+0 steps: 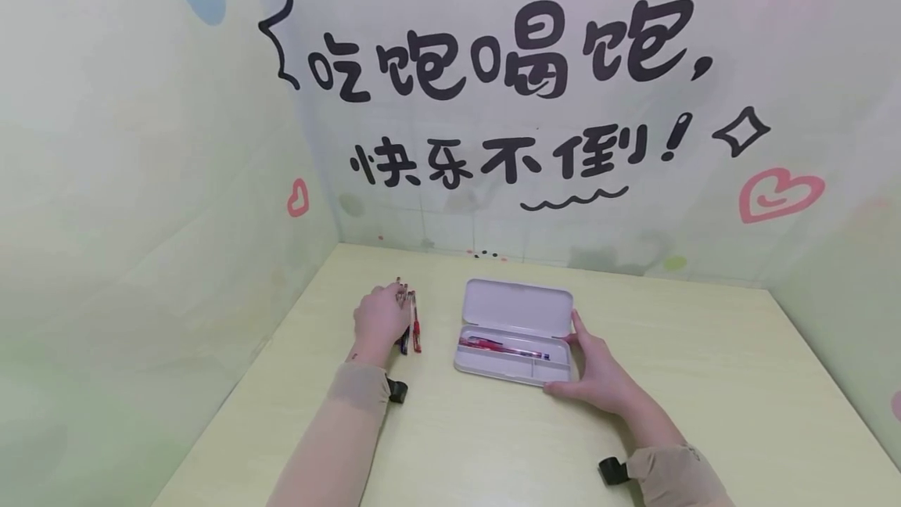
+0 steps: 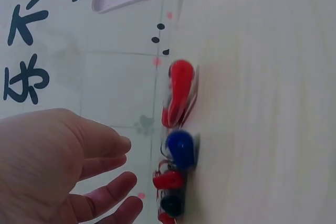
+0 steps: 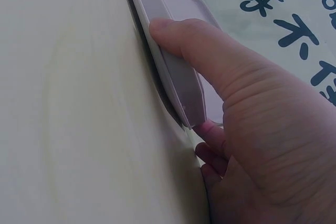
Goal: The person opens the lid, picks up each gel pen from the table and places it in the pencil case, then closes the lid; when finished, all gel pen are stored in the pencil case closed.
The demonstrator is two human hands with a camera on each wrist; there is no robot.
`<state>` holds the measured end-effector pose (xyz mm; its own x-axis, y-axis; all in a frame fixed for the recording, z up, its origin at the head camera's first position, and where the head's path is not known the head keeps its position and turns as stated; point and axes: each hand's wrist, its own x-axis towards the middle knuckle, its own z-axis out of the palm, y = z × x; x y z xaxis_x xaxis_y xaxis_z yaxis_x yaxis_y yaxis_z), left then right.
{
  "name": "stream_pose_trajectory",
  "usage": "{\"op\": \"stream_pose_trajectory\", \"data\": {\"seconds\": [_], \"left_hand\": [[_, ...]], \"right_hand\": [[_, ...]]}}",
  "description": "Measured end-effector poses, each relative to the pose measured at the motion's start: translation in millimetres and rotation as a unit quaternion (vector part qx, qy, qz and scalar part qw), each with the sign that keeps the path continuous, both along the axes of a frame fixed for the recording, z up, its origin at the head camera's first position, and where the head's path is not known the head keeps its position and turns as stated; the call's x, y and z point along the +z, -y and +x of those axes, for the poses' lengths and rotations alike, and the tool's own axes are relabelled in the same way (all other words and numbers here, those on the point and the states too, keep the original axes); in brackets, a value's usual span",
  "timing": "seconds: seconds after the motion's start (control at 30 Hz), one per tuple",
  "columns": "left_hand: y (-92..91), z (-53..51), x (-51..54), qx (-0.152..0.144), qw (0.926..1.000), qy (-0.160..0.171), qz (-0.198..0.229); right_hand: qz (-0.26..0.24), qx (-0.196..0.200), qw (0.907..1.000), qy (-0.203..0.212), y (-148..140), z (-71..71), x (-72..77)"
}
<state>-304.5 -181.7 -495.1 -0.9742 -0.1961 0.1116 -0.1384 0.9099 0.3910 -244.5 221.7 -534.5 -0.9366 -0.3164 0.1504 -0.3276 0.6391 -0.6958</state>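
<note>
A pale lilac pencil case (image 1: 493, 371) lies with its lid (image 1: 517, 308) raised, and red and blue pens (image 1: 500, 347) sit in its back compartment. My right hand (image 1: 598, 375) grips the case's right end, its thumb on the front edge (image 3: 152, 38) and its other fingers behind. To the left of the case, my left hand (image 1: 378, 321) hovers beside a group of pens, fingers loosely bent and holding nothing. In the left wrist view, a red pen (image 2: 181, 85), a blue pen (image 2: 181, 150) and several others lie in a row, slightly apart from the fingertips.
The light wooden table (image 1: 479, 444) meets a printed wall covering (image 1: 521, 225) at the back, with black lettering on it. More covering (image 1: 211, 272) stands along the left side. Black straps (image 1: 398, 390) are on both wrists.
</note>
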Motion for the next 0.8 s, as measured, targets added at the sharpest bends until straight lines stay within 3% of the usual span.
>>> {"op": "stream_pose_trajectory", "data": {"seconds": [0.23, 0.53, 0.8], "left_hand": [[16.9, -2.0, -3.1, 0.03, 0.9986, 0.042, 0.012], [22.6, -1.8, -4.1, 0.032, 0.9947, 0.097, 0.01], [19.2, -2.1, -4.8, 0.037, 0.9942, 0.1, 0.018]], "right_hand": [[-0.001, 0.0, 1.0, -0.01, 0, -0.7, -1.9], [-0.004, 0.002, 1.0, -0.008, 1, -1.3, -1.3], [-0.002, -0.001, 1.0, -0.008, 1, -1.4, -2.3]]}}
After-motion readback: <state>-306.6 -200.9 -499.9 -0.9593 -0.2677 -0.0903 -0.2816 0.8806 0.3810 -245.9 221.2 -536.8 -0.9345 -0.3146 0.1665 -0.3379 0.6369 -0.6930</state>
